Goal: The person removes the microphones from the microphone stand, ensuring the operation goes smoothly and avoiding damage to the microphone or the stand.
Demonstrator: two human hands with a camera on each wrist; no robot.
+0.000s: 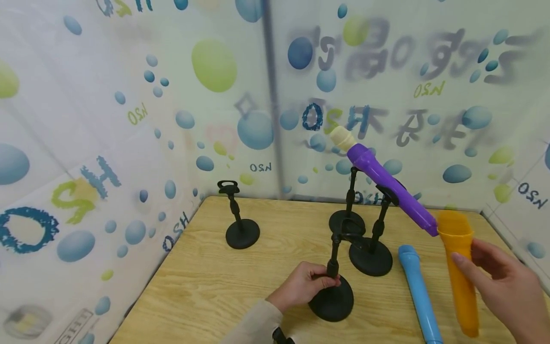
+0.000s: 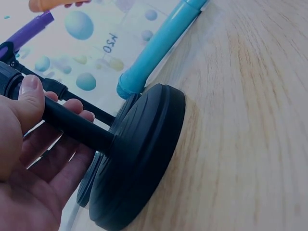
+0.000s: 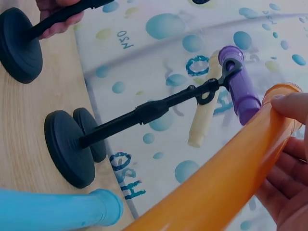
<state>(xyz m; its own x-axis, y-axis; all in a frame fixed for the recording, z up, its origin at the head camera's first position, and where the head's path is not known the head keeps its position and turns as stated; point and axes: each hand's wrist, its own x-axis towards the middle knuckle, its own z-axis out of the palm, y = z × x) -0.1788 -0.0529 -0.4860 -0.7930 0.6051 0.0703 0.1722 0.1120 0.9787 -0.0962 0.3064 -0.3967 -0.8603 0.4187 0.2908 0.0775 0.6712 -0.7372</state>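
Note:
My left hand grips the pole of a black desktop microphone stand just above its round base. Thumb and fingers lie around that pole in the left wrist view, with the base at the wooden tabletop. An orange toy microphone is in my right hand, held between thumb and fingers with its wide head up. Left of it a light blue microphone lies on the table. A purple microphone rests tilted in the clip of another stand. Behind it, a cream microphone sits on a further stand.
A black stand with a bare clip stands at the back left of the wooden table. Patterned white sheets with blue and green spots hang close behind the table and along its sides.

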